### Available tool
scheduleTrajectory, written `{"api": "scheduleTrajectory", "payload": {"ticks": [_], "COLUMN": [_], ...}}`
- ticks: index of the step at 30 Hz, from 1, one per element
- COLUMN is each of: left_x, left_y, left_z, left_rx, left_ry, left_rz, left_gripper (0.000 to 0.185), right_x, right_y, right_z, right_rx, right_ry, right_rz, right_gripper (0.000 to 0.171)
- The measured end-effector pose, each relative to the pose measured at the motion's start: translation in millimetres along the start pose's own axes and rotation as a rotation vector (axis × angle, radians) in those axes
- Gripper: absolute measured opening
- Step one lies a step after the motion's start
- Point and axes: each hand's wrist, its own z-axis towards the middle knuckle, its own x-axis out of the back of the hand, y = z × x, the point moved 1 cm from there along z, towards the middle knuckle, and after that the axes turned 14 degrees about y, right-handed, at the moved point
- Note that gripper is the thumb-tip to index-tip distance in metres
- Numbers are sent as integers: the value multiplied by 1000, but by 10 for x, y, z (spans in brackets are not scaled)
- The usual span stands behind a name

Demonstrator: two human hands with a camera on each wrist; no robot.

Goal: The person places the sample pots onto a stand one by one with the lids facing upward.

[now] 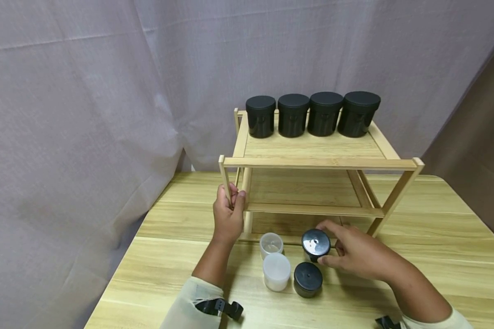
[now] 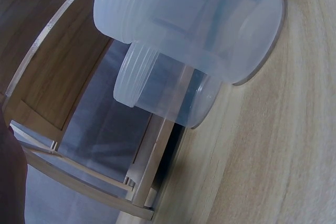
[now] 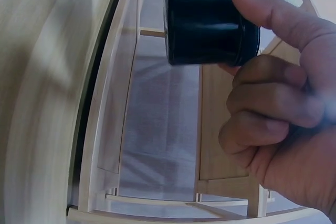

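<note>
Pinching the small black lidded plastic jar [image 1: 315, 244] at the two-tier bamboo rack's [image 1: 319, 162] base, right hand [image 1: 356, 256] risks a slip; left hand [image 1: 228, 214] grips rack's front-left post.

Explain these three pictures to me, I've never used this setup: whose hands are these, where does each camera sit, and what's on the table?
No machine here: a person works with bare hands. The large picture comes from a camera on their head; the other two come from cameras strapped to each wrist.

The left hand grips the front left post of a wooden two-tier rack standing on the wooden table. The right hand pinches a small black jar; the right wrist view shows that jar close up.

On the table before the rack are another black jar and two translucent white jars, which fill the left wrist view. Four black jars stand in a row on the top shelf.
</note>
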Motion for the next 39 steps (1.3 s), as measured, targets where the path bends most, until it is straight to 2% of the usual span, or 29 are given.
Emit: {"api": "scheduleTrajectory", "payload": {"ticks": [8,21,28,39], "left_x": [8,-1,2,4], "left_y": [-6,0,-8,-21], "left_z": [2,0,-1,2], "left_rx": [3,11,3,2], "left_ry": [3,-6,4,10], "left_rz": [15,-20,-3,13], "left_gripper": [14,13,14,14], "right_x": [21,115,162,223], "right_y": [-22,-108,-182,-281], "right_z": [-5,-53,-94,-130], "right_rx": [-20,47,76,36], "right_ry": [51,124,174,188], "right_rz": [-45,-59,-95,-116], "right_gripper": [65,60,60,65]}}
